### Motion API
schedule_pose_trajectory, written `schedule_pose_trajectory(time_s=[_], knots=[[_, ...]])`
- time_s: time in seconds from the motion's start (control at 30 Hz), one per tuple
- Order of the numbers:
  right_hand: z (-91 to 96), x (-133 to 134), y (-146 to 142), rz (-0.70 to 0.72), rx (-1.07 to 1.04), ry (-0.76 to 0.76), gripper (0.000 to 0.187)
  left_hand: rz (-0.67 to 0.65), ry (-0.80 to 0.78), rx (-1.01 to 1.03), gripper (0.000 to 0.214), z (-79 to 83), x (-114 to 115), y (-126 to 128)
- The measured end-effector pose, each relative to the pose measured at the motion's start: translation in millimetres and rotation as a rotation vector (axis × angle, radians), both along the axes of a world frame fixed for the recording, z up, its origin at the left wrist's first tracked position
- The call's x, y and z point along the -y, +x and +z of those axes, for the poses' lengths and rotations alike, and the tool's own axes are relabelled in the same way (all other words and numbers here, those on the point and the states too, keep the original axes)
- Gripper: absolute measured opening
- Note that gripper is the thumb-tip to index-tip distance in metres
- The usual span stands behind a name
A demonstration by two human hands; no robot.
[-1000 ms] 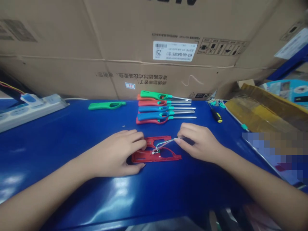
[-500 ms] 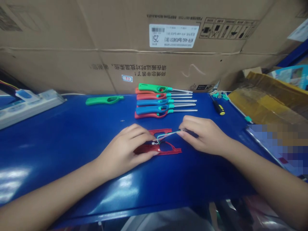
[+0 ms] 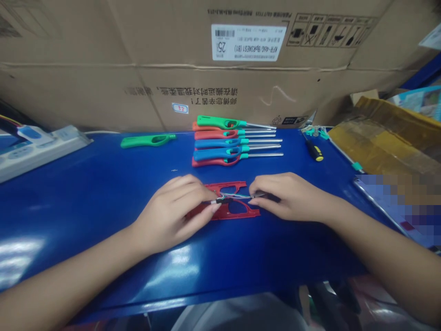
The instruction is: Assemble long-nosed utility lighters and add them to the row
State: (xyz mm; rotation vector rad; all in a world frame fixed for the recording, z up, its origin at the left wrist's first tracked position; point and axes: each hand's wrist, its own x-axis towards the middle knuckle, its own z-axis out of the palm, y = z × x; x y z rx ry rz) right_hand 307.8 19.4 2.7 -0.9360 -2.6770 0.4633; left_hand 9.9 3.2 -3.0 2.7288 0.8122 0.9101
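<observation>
Between the thumb and fingers of my left hand (image 3: 168, 214) is a small black and white igniter (image 3: 224, 201), pinched at its white end. Thin white and green wires (image 3: 237, 196) run from it toward my right hand (image 3: 291, 197), whose thumb and fingertips are closed on their far end; what else they grip is hidden. Two red lighter handle halves lie on the table under my hands: the far half (image 3: 240, 185) and the near half (image 3: 253, 213). My left fingers partly cover both halves.
Several gas lighters (image 3: 215, 143) in green, red and blue lie stacked behind my hands. A green handle (image 3: 138, 141) is to their left, a screwdriver (image 3: 314, 151) to their right. A power strip (image 3: 44, 151) stands at left; a cardboard box (image 3: 103, 59) walls the back.
My left hand has shifted slightly left, and the igniter's black part now shows beyond its fingertips. The right hand has come slightly left and lower, with the wires now nearly level.
</observation>
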Motion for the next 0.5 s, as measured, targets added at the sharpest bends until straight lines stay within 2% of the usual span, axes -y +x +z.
schedule_pose_trajectory(time_s=[0.13, 0.23, 0.5], knots=[[4.8, 6.8, -3.4, 0.107, -0.056, -0.168, 0.007, 0.013, -0.029, -0.017, 0.008, -0.8, -2.1, -1.0], [8.3, 9.7, -5.3, 0.152, -0.102, -0.257, 0.010, 0.027, -0.064, -0.034, 0.014, -2.1, -4.7, -1.7], [8.3, 6.7, -0.9, 0.043, -0.182, -0.252, 0.015, -0.018, -0.130, 0.016, 0.010, -8.7, -13.9, -3.2]])
